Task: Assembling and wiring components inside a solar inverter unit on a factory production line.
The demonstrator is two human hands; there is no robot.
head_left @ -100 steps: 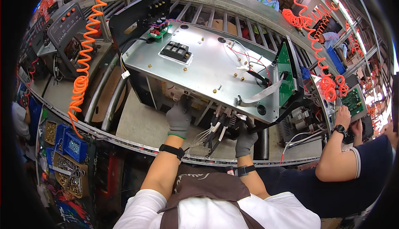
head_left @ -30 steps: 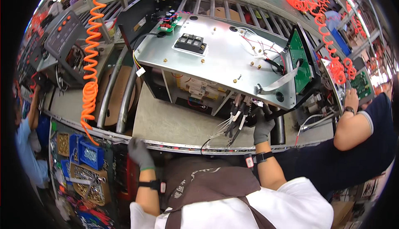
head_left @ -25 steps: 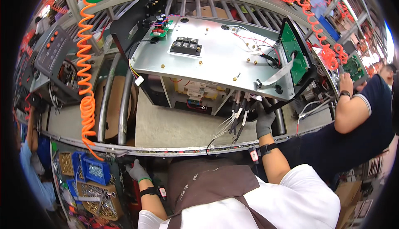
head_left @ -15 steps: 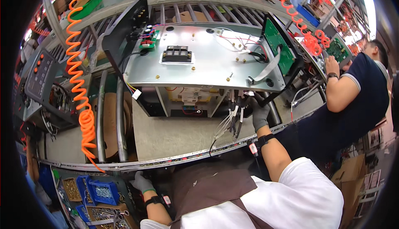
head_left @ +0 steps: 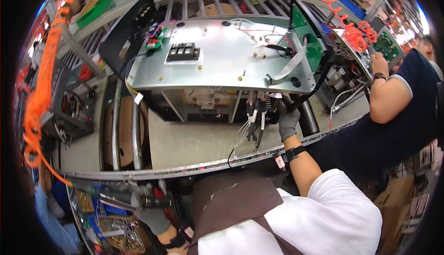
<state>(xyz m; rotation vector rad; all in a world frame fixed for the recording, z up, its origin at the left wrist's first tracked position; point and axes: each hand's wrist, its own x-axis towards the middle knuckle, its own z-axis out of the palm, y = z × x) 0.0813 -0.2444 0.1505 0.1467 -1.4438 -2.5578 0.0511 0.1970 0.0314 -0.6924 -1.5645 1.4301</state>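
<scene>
A metal equipment chassis (head_left: pixel 222 72) with black end panels stands before me on the work surface. Its top plate bears a black three-terminal module (head_left: pixel 183 52) and a green circuit board (head_left: pixel 155 40) at the left; a larger green board (head_left: pixel 303 33) is on the right panel. My right hand (head_left: pixel 288 121), grey-gloved, reaches to the chassis's lower right corner, beside a hanging bundle of cables (head_left: pixel 255 116); its fingertips are hidden. At lower left my left hand (head_left: pixel 152 215), also gloved, is closed around a long dark screwdriver-like tool (head_left: pixel 113 202), blurred by motion.
An orange coiled hose (head_left: pixel 42 102) hangs at the left, in front of another dark unit (head_left: pixel 69 111). Below are parts bins (head_left: pixel 84 202) and a box of loose metal hardware (head_left: pixel 125 236). A co-worker (head_left: pixel 402 88) stands at the right. Steel rollers (head_left: pixel 137 130) flank the board.
My left hand has come up from the bench edge and now grips a dark tool. The orange hose has swung left. My right hand stays by the chassis corner.
</scene>
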